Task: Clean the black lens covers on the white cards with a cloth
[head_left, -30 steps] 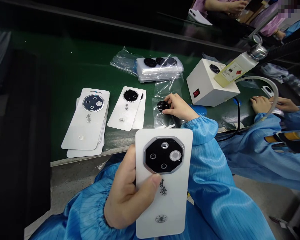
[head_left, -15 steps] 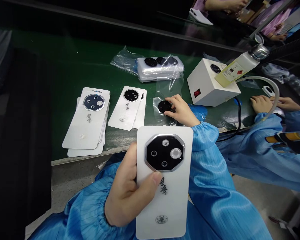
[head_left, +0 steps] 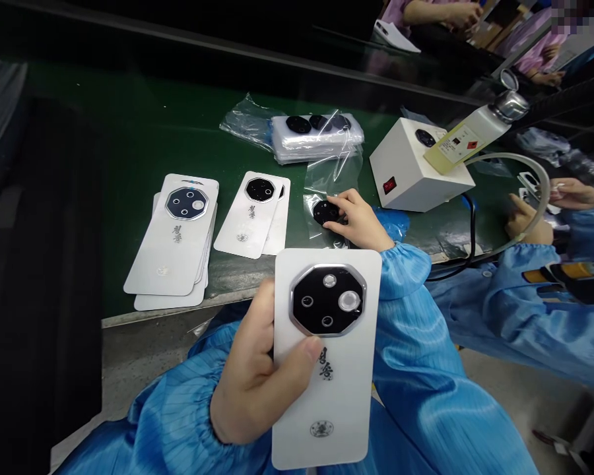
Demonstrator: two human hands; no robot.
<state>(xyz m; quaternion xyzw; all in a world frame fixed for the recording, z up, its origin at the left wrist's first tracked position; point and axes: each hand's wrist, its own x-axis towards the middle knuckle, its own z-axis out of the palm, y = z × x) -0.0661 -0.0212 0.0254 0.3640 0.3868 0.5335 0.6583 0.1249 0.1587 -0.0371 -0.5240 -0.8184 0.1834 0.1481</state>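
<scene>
My left hand [head_left: 257,379] grips a white phone back panel [head_left: 346,409] upright close to the camera, thumb across its front. The panel has a black octagonal camera module with a silver rim, dark lettering and a round emblem. Farther off, my right hand [head_left: 362,223] is closed, thumb and forefinger at the edge of a black camera lens cover [head_left: 321,212]. That cover lies on clear plastic film [head_left: 313,232] on the bench. To its left are two overlapping white panels [head_left: 245,227] with dark camera areas, and a stack of similar panels [head_left: 163,257].
Behind stands a plastic-wrapped bundle [head_left: 309,146] with black covers on top. A white box [head_left: 406,175] with a red switch stands right of it, beside a spouted bottle of yellowish liquid [head_left: 462,145]. A co-worker's hands [head_left: 529,221] are at far right. A dark cable [head_left: 473,227] hangs over the bench edge.
The phone back panel in my left hand has shifted slightly to the right and up. My right hand stays at the lens cover. The co-worker's hands have moved farther apart.
</scene>
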